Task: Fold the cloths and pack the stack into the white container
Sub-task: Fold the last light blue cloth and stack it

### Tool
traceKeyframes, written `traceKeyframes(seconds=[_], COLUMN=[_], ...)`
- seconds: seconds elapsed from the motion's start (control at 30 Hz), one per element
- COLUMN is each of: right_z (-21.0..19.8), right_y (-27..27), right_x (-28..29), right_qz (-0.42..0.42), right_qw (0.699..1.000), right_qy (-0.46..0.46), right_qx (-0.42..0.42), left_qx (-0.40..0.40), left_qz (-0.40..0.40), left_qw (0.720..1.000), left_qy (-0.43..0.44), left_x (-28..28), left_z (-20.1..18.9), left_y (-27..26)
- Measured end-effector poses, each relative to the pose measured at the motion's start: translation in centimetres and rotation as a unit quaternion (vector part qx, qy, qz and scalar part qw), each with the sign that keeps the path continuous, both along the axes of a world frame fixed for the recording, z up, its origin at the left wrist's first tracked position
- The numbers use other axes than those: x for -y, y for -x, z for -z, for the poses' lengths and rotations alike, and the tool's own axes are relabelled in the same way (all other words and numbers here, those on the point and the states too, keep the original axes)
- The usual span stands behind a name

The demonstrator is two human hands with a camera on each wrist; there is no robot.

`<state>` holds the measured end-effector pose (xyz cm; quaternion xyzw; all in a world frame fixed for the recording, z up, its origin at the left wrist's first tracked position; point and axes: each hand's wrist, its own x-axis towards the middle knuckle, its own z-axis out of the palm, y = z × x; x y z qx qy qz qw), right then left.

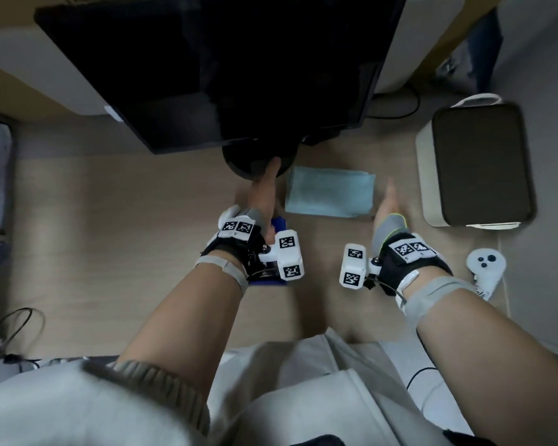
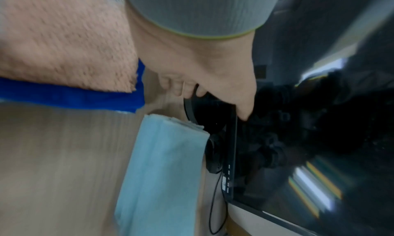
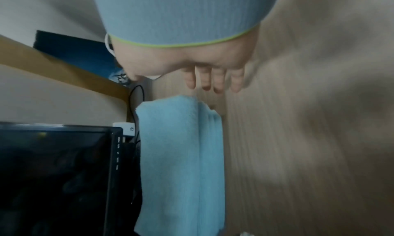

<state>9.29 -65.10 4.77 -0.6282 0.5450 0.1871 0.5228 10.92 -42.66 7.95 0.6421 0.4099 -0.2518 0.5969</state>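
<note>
Our left hand [image 1: 262,194] and right hand [image 1: 388,201] hover with fingers straight, holding nothing. The folded light blue cloth [image 1: 330,196] lies between them on the desk [image 1: 110,220].

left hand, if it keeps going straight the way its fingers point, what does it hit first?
Likely the monitor's round black base. The left hand points away from the body, fingertips already at the base's edge in both views. The folded light-blue cloth lies beside that line, not in it. Contact is unclear.

wood desk [image 1: 110,220] | black monitor [image 1: 223,59] | white controller [image 1: 485,268]
</note>
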Motion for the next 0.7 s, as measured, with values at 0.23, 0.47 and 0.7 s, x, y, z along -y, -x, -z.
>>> traceKeyframes(seconds=[0.23, 0.47, 0.7], right_z=[-4.3, -3.3, -3.1], right_y=[-2.2, -5.0, -4.4], right_x=[-4.0, -6.5, -15.7], right_qz=[-0.135, -0.191, -0.270], right_qw=[0.984, 0.976, 0.959], right_qy=[-0.114, -0.052, -0.047], right_qx=[-0.027, -0.093, -0.065], left_qx=[-0.043, -0.046, -0.084], left_qz=[0.123, 0.133, 0.049], left_qw=[0.990, 0.988, 0.992], left_qy=[-0.053, -0.066, -0.085], left_x=[1.9, -0.1, -9.9], left_z=[1.9, 2.5, 3.4], left_y=[-0.3, -3.6, -0.7])
